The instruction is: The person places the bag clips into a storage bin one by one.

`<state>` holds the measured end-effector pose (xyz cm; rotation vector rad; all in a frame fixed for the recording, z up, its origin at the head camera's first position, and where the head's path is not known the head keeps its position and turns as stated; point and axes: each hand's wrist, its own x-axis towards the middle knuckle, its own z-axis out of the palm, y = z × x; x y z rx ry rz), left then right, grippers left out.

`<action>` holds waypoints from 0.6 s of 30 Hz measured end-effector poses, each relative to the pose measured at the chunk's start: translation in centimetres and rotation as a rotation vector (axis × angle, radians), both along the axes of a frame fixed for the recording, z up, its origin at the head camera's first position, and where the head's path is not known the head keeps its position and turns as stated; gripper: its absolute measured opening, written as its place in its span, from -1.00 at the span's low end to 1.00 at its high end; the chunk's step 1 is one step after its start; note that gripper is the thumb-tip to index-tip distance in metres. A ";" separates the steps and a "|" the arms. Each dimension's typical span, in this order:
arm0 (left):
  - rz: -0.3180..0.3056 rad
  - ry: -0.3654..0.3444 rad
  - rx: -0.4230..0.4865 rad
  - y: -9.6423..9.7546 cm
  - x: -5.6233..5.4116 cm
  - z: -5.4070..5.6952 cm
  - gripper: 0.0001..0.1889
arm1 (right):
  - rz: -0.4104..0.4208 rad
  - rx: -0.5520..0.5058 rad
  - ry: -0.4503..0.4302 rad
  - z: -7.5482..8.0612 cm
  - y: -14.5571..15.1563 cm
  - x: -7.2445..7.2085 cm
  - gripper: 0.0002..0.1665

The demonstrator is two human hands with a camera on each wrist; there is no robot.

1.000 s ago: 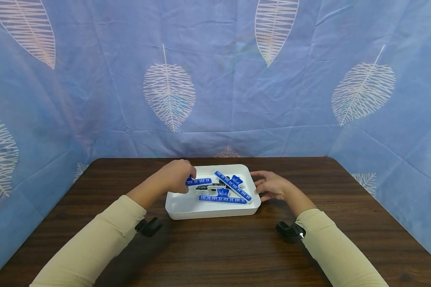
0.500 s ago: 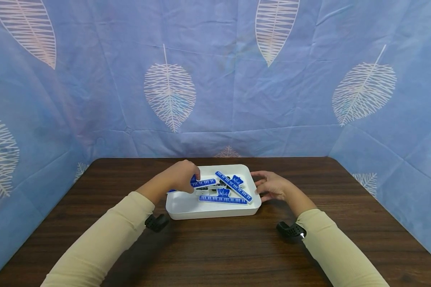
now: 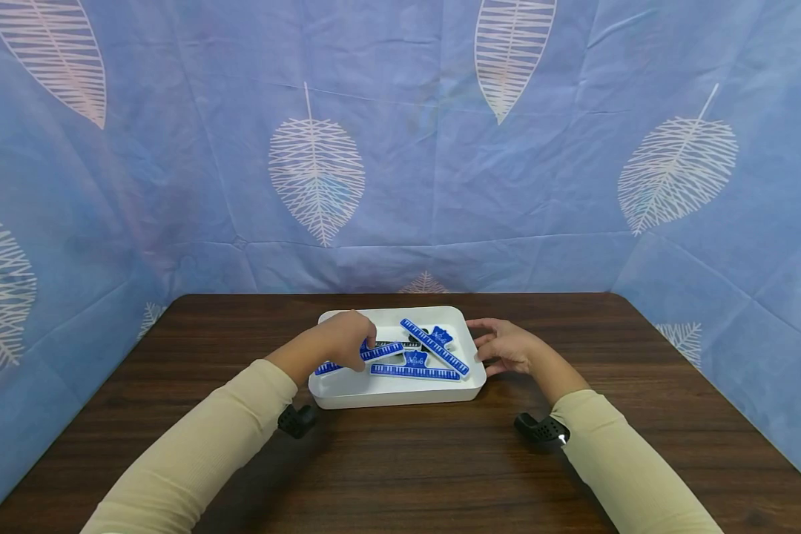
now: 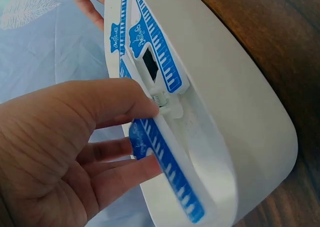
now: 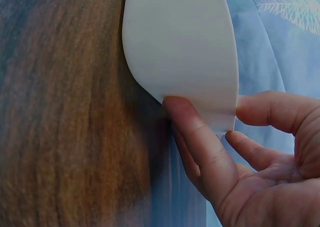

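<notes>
My left hand (image 3: 337, 341) pinches a blue-and-white music page clip (image 4: 177, 174) with a piano-key strip, over the left part of a white tray (image 3: 387, 399). The thumb and fingers grip it near the middle, so both ends show. In the head view the clip lies slanted, its right end farther back. Two more blue clips rest in the tray: one along the front (image 3: 415, 372), one set diagonally (image 3: 435, 347) at the right. Black-patterned pieces lie partly hidden behind them. My right hand (image 3: 503, 347) touches the tray's right end with spread fingers, on the outer wall.
The tray stands on a dark wooden table (image 3: 400, 467), towards its far edge. A blue curtain (image 3: 400, 185) with white leaf prints hangs behind and at both sides. Black wrist straps (image 3: 541, 428) sit on both forearms.
My left hand has shifted right and a little nearer, carrying the clip, which has gone from nearly level to slanted. The right hand and the tray have stayed in place.
</notes>
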<state>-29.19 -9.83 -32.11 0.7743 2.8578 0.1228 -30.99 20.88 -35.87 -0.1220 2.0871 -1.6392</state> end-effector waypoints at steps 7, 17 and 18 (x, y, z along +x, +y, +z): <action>0.011 -0.019 -0.034 0.1 0.1 -0.1 -0.75 | 0.013 -0.014 0.000 -0.1 0.1 0.0 0.01; -0.064 -0.003 -0.032 -0.3 0.1 -0.1 -0.80 | 0.006 -0.021 0.003 -0.2 0.1 -0.1 0.01; -0.072 -0.005 -0.027 -0.3 0.1 0.0 -0.80 | 0.006 -0.020 0.003 -0.2 0.2 -0.1 0.01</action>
